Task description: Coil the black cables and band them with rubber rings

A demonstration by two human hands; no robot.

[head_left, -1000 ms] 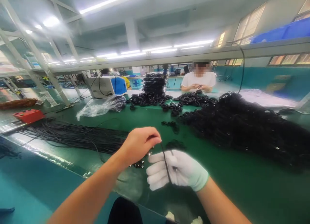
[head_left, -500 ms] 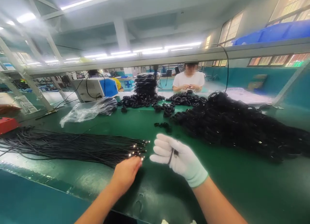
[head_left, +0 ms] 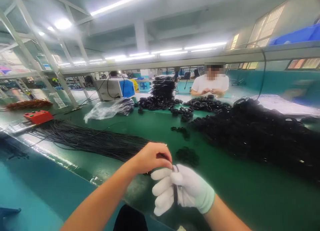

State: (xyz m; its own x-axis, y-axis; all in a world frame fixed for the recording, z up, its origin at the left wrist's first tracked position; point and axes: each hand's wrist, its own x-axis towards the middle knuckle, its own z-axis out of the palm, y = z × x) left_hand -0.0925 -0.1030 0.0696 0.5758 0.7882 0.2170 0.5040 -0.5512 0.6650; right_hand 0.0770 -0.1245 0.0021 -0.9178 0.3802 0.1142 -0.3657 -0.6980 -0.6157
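Observation:
My bare left hand [head_left: 152, 157] is closed, thumb and fingertips pinched together against the top of my right hand. My right hand [head_left: 183, 187] wears a white glove and is curled around a black cable [head_left: 175, 195], which runs down across the palm. The cable's upper end meets my left fingertips, where the grip is partly hidden. Behind my left hand lies a long bundle of loose black cables [head_left: 100, 139], its near ends covered by that hand. A small blurred heap of black pieces [head_left: 187, 156] lies just beyond my right hand.
A large pile of coiled black cables [head_left: 250, 134] covers the right side. Behind are stacked packs [head_left: 163, 87], a clear plastic bag [head_left: 110, 109] and a white-and-blue machine [head_left: 116, 88]. A red box [head_left: 38, 116] sits left. A person [head_left: 210, 82] works opposite.
My left hand has left the cable ends and come right to meet my right hand. The gloved fingers have curled in and the hand is lower. The view has swung left.

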